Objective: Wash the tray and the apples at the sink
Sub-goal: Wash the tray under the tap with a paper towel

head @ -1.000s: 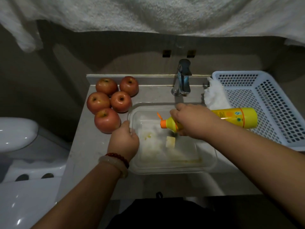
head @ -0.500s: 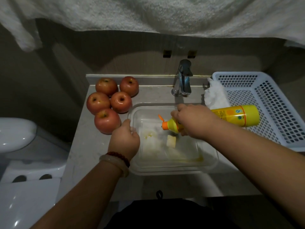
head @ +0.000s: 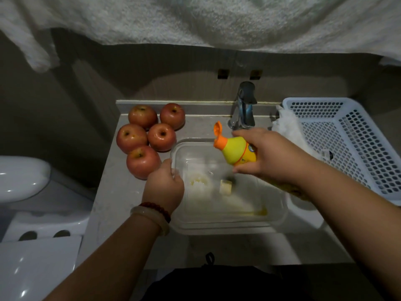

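Yellow bottle (head: 237, 152) in right hand (head: 273, 157), left hand (head: 165, 187) on tray (head: 227, 220)

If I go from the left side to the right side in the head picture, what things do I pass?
Toilet → apples → left hand → tray → detergent bottle → right hand → basket.

Apples (head: 149, 137) left, basket (head: 347, 146) right of tray (head: 227, 218)

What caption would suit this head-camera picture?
Right hand grips a yellow bottle over the clear tray; left hand holds its rim.
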Demonstrator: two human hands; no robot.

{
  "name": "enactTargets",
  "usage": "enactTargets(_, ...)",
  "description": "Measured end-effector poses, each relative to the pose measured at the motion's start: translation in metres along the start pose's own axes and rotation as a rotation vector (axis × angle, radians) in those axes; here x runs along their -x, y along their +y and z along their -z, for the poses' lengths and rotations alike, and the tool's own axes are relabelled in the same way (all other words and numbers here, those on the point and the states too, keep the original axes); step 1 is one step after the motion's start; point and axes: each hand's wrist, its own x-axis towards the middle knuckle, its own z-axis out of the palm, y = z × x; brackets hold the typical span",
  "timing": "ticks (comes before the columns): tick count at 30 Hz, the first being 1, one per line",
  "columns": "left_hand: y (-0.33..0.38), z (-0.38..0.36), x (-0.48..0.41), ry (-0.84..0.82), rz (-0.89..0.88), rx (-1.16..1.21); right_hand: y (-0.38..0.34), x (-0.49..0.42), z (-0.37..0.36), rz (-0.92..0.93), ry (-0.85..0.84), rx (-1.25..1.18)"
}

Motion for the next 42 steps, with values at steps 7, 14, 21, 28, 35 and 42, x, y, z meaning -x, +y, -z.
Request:
enactTargets(7,-0.004,0.0,-0.002,-0.033,0.014,0.049,-0.025,-0.006,0.045,0.022,0.461,-0.676)
enactTargets(14,-0.004,-0.003,-0.003,-0.021,0.051,0.126,-0.039,-0.073,0.053,0.042,0.717,-0.941)
enactTargets(21,-0.004,0.002,-0.007,-0.04,0.067,0.188,-0.032,-0.145,0.004,-0.09,0.634,-0.814)
enactTargets(28,-0.011,0.001,-0.012,-0.038,0.081,0.141,-0.024,-0.166,-0.016,-0.16,0.618,-0.75)
enactTargets(35,-0.009,-0.006,-0.019,-0.043,0.088,0.109,-0.026,-0.138,-0.007,-0.198,0.591,-0.511)
enactTargets(42,-0.01,-0.017,-0.025,-0.045,0.098,0.059,0.032,-0.076,0.019,-0.083,0.448,-0.01)
